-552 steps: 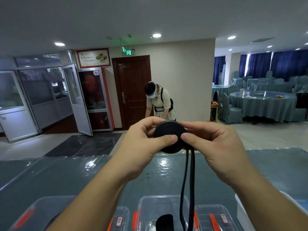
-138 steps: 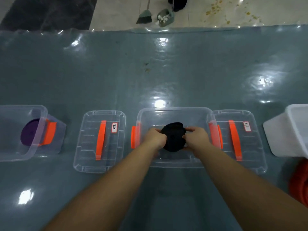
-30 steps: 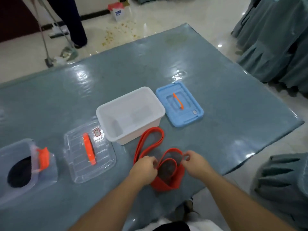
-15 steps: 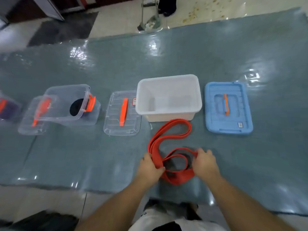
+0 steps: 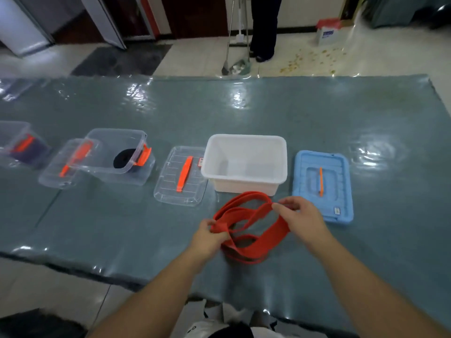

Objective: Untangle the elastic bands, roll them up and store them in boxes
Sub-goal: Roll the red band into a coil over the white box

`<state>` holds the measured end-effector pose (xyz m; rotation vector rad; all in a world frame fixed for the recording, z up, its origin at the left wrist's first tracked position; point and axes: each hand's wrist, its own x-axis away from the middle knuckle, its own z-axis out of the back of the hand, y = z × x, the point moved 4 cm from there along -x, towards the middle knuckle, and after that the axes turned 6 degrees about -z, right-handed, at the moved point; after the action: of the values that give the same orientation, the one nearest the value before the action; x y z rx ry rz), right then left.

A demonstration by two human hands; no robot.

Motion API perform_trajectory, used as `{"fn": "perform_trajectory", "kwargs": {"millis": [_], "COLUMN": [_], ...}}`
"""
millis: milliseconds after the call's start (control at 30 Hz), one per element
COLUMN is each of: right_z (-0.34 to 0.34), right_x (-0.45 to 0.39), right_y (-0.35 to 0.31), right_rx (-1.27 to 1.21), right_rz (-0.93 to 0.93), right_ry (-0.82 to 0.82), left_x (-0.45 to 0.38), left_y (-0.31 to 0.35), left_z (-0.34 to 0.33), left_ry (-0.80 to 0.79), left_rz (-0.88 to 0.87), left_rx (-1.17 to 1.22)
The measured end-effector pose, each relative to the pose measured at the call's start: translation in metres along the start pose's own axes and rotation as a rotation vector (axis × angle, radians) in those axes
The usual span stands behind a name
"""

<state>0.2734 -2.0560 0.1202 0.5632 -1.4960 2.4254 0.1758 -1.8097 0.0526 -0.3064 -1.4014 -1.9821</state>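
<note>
Labels: small white stickers sit on the clear lid near its right edge and on the lower right corner of the blue lid; neither is legible. A white bag on the floor beyond the table carries blue print, too blurred to read.

Grip: left hand has fingers curled round a bunched section of the red elastic band at its left side, thumb on top. Right hand pinches a strand of the same band between thumb and fingertips, lifting that loop off the surface. The band's lower coils lie on the table, overlapping one another, still tangled.

Position: the band sits just in front of the white box, its far loop almost touching the box's near wall. The blue lid lies just right of the box, the clear lid just left. Further left, a clear box with orange latches holds a rolled black band; another clear lid leans against it. A box at far left edge holds something purple.

Room: the far half of the table is open surface. The near table edge runs close below the band. A person with a broom and dustpan stands past the far edge.
</note>
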Motion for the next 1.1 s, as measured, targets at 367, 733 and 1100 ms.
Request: {"fn": "perform_trajectory", "kwargs": {"millis": [367,733,1100], "right_z": [0.008,0.039,0.063], "right_x": [0.037,0.090,0.115], "right_y": [-0.148,-0.247,-0.293], "right_rx": [-0.111,0.065,-0.212], "right_rz": [0.213,0.334,0.493], "right_ry": [0.128,0.441,0.396], "left_x": [0.033,0.092,0.115], "left_y": [0.125,0.241,0.310], "left_z": [0.034,0.041,0.087], "left_ry": [-0.269,-0.387,-0.291], "left_rz": [-0.502,-0.908,-1.125], "left_rx": [-0.083,0.141,0.158]}}
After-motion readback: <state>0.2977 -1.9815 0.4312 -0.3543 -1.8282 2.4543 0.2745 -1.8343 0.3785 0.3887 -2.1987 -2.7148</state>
